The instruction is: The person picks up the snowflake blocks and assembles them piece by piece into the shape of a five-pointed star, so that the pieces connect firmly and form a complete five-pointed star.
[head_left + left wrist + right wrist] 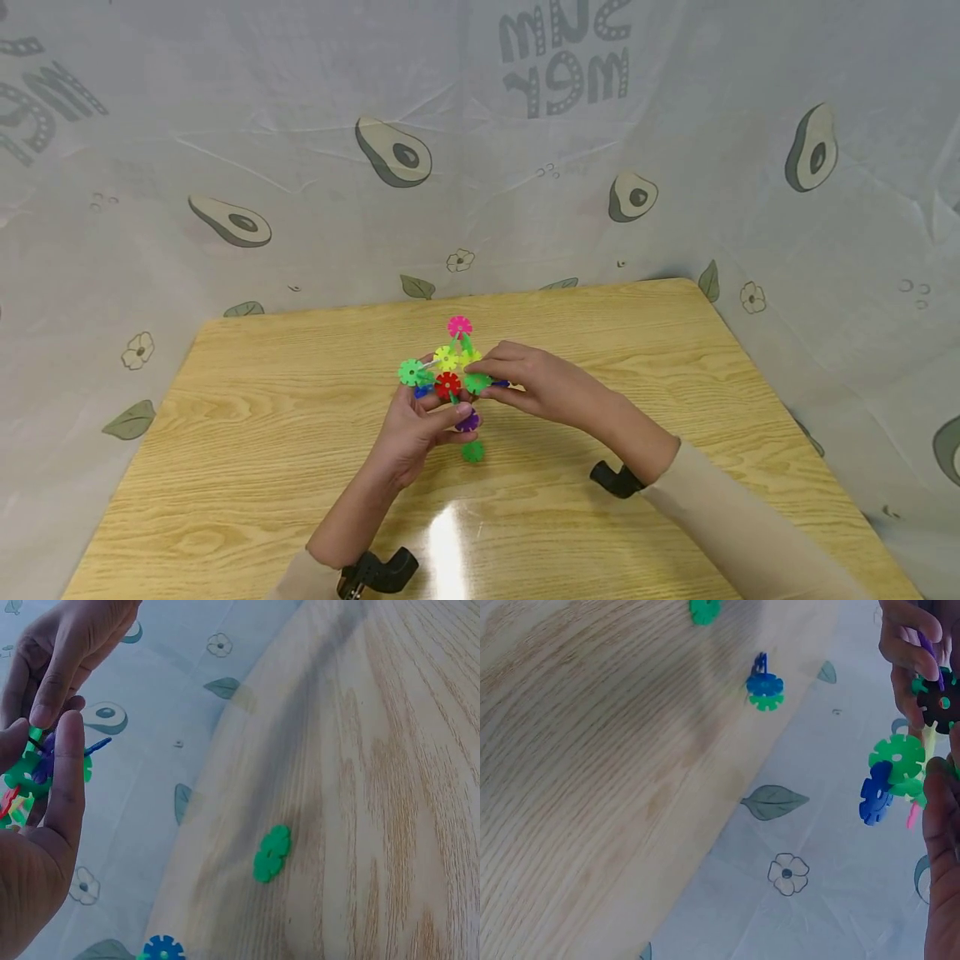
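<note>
An assembly of interlocking notched plastic discs stands between my two hands over the table. In the head view, its red disc (447, 385) sits near the middle, with a yellow disc (446, 358) above it and a pink disc (460, 327) at the top. My left hand (412, 433) grips the lower side, thumb against a purple disc (468, 419). From the right, my right hand (528, 379) pinches the assembly at a green disc (477, 383). Beside the right fingers in the right wrist view are another green disc (898, 756) and a blue disc (875, 793).
A loose green disc (473, 452) lies on the wooden table (262, 433), just nearer than the hands. Joined blue and green discs (765, 684) lie near the table edge in the right wrist view. A printed cloth (315, 208) hangs behind the table.
</note>
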Motion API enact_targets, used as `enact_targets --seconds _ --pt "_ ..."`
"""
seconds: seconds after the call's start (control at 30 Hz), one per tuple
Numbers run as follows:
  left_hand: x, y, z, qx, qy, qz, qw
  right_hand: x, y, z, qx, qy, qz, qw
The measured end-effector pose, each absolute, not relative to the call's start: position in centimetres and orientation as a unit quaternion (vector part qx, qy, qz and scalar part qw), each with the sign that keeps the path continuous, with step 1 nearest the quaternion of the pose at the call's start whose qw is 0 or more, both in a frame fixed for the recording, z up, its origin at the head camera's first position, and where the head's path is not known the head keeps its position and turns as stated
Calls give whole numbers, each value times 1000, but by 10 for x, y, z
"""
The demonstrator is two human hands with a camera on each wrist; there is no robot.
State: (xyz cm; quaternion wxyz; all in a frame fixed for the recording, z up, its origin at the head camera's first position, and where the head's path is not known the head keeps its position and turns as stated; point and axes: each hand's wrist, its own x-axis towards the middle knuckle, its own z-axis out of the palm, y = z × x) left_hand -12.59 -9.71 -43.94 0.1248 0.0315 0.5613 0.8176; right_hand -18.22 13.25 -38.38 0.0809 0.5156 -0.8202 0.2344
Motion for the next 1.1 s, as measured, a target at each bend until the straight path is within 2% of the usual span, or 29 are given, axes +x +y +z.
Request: enact_targets --seconds 0.17,0.5,0.83,0.93,1.1 --pt "-127 -98 -440 33 554 821 130 -183 133 -386 519 -816 243 77" --pt "-129 -102 -440 13 557 820 135 -187 128 -387 520 -819 216 108" --pt "-132 -126 -440 -29 530 844 77 -187 125 -405 429 -829 317 166" --pt "-133 -135 -437 -44 522 850 56 -185 120 -421 381 -841 357 140" --pt "-133 -147 -434 -62 510 858 33 -178 104 -453 310 -867 391 3"
